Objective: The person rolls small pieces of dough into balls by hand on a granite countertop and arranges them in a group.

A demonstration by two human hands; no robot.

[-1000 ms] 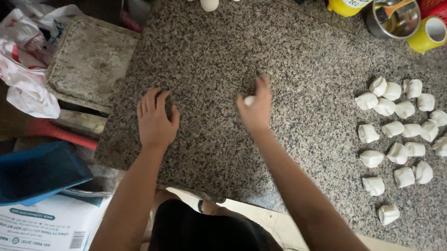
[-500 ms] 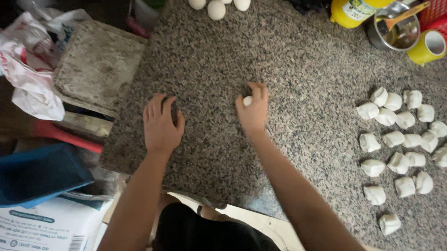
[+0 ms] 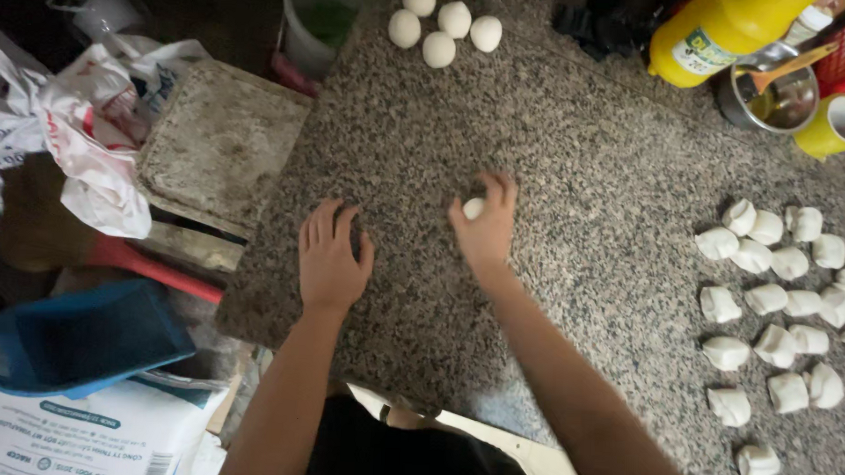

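Speckled grey granite counter (image 3: 576,140) filling most of the view, dim and cluttered at the edges. Far right: a yellow bottle (image 3: 720,32), a small steel pot (image 3: 774,95) with a spoon in it, a yellow cup (image 3: 834,125). Far along the counter's edge: four rolled dough balls (image 3: 444,28), smooth and round, lying close together. Right side: a cluster of rough-cut dough pieces (image 3: 776,297), lumpy and unshaped, some touching. Off the left edge: a worn stone slab (image 3: 220,141), crumpled plastic bags (image 3: 66,131), a blue dustpan (image 3: 73,338), a printed sack (image 3: 79,432) near the bottom.

Left hand (image 3: 330,258) flat on the granite, palm down, fingers spread a little, holding nothing. Right hand (image 3: 487,226) cupped over a small dough piece (image 3: 473,208), fingers curled loosely round it, the white lump peeping out on the left side of the palm, pressed between palm and stone near the counter's middle, well apart from both other groups.

Likely soft and light, yielding to a slight squeeze, probably a touch tacky; easily flattened or dented by a hard grip. Best taken from above under a hollowed palm, fingertips ringing the sides rather than pinching, with light downward pressure only. Granite looks smooth and dry, so some slipping is likely if the pressure is too faint.
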